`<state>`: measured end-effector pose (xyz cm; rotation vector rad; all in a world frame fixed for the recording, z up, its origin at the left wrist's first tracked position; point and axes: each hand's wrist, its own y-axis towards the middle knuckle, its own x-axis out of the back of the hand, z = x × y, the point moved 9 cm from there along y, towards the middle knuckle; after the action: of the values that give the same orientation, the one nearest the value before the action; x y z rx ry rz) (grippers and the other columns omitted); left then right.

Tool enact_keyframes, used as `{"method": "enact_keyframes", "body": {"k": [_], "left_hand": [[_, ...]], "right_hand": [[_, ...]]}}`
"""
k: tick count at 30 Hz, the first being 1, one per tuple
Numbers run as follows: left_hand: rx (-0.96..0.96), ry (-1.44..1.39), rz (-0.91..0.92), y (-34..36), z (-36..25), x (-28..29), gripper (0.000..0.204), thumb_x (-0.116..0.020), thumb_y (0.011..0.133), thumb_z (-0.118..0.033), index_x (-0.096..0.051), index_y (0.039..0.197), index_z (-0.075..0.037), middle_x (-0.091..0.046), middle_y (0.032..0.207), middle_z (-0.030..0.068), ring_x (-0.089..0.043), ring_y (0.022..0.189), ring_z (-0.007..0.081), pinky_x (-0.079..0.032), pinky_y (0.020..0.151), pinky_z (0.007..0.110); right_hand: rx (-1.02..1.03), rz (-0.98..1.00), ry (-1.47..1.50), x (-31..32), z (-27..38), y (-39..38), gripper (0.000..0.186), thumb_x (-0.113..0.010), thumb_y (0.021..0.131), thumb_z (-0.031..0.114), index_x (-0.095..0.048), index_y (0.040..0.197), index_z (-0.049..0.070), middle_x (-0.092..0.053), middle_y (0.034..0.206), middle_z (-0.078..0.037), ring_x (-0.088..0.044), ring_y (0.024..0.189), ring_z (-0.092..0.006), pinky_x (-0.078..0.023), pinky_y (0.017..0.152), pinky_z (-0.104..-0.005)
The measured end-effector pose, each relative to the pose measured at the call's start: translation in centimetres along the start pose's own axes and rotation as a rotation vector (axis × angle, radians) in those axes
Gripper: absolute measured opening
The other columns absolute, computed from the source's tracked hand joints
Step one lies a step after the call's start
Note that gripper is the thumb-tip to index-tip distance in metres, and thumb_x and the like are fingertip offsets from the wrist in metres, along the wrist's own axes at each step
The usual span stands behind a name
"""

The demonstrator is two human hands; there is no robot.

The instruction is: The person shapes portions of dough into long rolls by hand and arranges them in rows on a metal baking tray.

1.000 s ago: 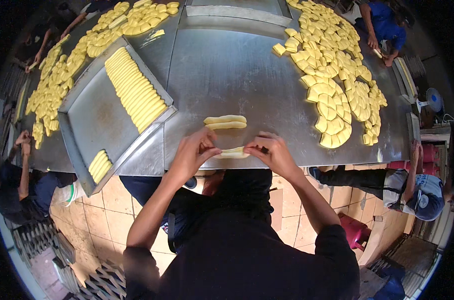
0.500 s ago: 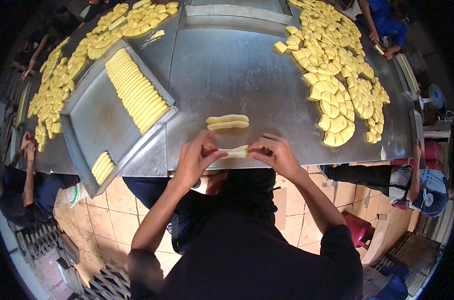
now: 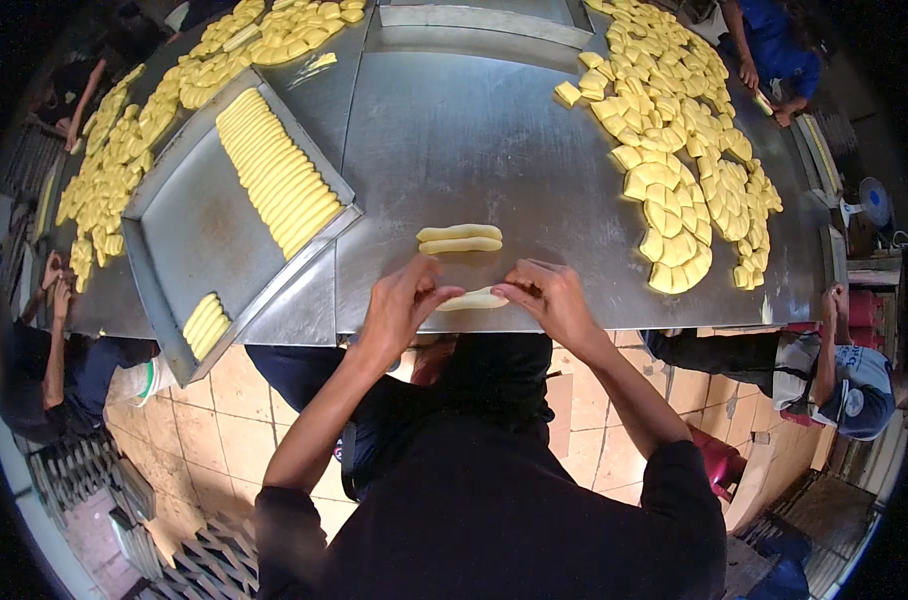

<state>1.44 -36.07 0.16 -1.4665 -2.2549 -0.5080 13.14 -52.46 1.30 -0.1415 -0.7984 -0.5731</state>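
Note:
A pale yellow piece of dough [image 3: 473, 299] lies lengthwise near the front edge of the metal table, between my two hands. My left hand [image 3: 406, 302] pinches its left end between thumb and fingers. At the other end, the thumb and fingers of my right hand [image 3: 541, 296] are closed on it. Just beyond, two finished-looking dough rolls [image 3: 460, 238] rest side by side, touching. To the left stands a metal tray [image 3: 189, 215] with a long row of dough rolls [image 3: 276, 170] along its right side and a few more [image 3: 206, 326] in its near corner.
Heaps of cut dough pieces cover the table's right [image 3: 674, 200] and far left [image 3: 109, 195]. Another metal tray [image 3: 484, 16] stands at the far edge. Other people work around the table, one in blue [image 3: 774, 50] at far right. A red gas cylinder [image 3: 716, 462] stands on the tiled floor.
The dough between my hands now looks rounder and smoother along its length, its open fold less visible. Both hands stay at its ends with only slight finger movement.

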Motion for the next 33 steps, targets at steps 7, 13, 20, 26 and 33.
{"method": "enact_keyframes", "body": {"k": [7,13,20,26,33], "left_hand": [[-0.046,0.049,0.111,1.5,-1.5,-1.2,0.035,-0.086,0.082,-0.022,-0.059,0.096,-0.004,-0.063,0.077,0.0127,-0.064,0.076,0.0308,-0.048,0.07,0.044],[-0.16,0.422,0.005,1.9,-1.8,0.1,0.04,-0.086,0.081,-0.039,-0.059,0.087,-0.008,-0.061,0.074,0.0052,-0.058,0.08,0.0276,-0.04,0.077,0.04],[-0.14,0.256,0.046,2.4,-1.0,0.0,0.048,-0.088,0.077,-0.043,-0.054,0.081,-0.009,-0.054,0.069,0.0058,-0.056,0.071,0.0282,-0.039,0.073,0.04],[-0.181,0.474,0.069,2.6,-1.4,-0.2,0.05,-0.087,0.076,-0.048,-0.057,0.085,-0.009,-0.059,0.069,0.0041,-0.061,0.073,0.0272,-0.041,0.074,0.041],[-0.156,0.486,0.137,3.3,-1.6,0.3,0.052,-0.084,0.077,-0.054,-0.059,0.083,-0.008,-0.06,0.067,0.004,-0.061,0.068,0.0284,-0.041,0.075,0.041]], "right_hand": [[0.102,-0.045,0.051,-1.1,1.9,1.2,0.024,-0.084,0.086,0.027,-0.073,0.086,0.005,-0.06,0.075,-0.009,-0.064,0.073,-0.0277,-0.048,0.068,-0.0393],[-0.013,-0.1,-0.438,1.1,0.2,2.2,0.039,-0.083,0.083,0.046,-0.065,0.071,0.014,-0.062,0.074,-0.002,-0.059,0.07,-0.0228,-0.033,0.077,-0.0387],[-0.038,0.087,-0.208,-0.8,-0.1,2.7,0.044,-0.081,0.082,0.052,-0.065,0.069,0.014,-0.066,0.07,-0.001,-0.062,0.073,-0.0218,-0.034,0.081,-0.0395],[-0.057,0.008,-0.44,-0.1,0.4,3.2,0.043,-0.082,0.081,0.052,-0.067,0.071,0.013,-0.065,0.068,-0.002,-0.06,0.066,-0.0225,-0.034,0.078,-0.0383],[-0.087,0.101,-0.281,-1.3,0.0,3.7,0.049,-0.082,0.079,0.056,-0.064,0.067,0.013,-0.064,0.063,-0.002,-0.06,0.062,-0.0244,-0.034,0.077,-0.0382]]}}
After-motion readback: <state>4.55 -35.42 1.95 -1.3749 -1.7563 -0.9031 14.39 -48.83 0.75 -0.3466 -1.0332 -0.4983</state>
